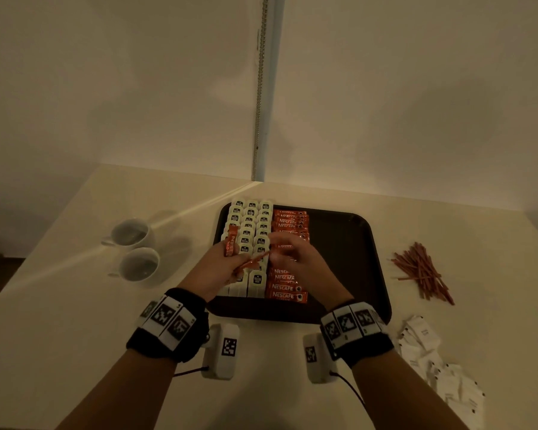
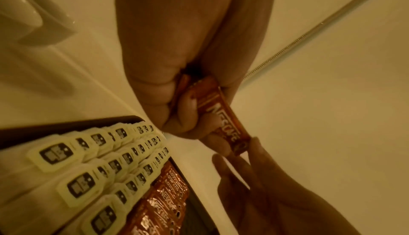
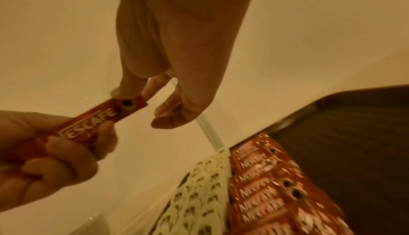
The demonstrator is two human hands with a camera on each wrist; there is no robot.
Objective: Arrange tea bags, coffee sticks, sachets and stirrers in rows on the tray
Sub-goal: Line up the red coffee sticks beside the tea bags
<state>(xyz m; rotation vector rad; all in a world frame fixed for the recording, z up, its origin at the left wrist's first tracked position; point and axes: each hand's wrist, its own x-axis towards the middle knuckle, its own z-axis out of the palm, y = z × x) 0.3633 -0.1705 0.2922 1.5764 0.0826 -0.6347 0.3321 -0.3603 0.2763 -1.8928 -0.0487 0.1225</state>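
A pale desk [image 1: 75,305] set in the corner of two plain walls, under dim warm light. A dark tray [image 1: 367,262] with rounded corners lies at the desk's centre. On the tray's left part, three rows of white tea bags [image 1: 251,225] stand packed edge to edge; just beside them to the right runs a row of red coffee sticks [image 1: 288,290] marked NESCAFE, overlapping one another. The right part of the tray is bare. Right of the tray, apart from it, lies a loose heap of brown stirrers [image 1: 423,271]; nearer the person on that side lies a heap of white sachets [image 1: 435,364]. Two white cups [image 1: 131,234] stand left of the tray.

Both hands are raised over the tea bags and the coffee row. The left hand [image 1: 227,265] is closed around a small bundle of coffee sticks, fingers curled over them; one stick [image 2: 223,116] projects from the fist. The right hand [image 1: 288,252] pinches the far end of that stick [image 3: 124,107] between thumb and fingertips [image 3: 152,84], its remaining fingers loosely curled. The stick thus spans between the two hands, clear of the tray. Each wrist carries a black band with printed square markers [image 1: 168,321].
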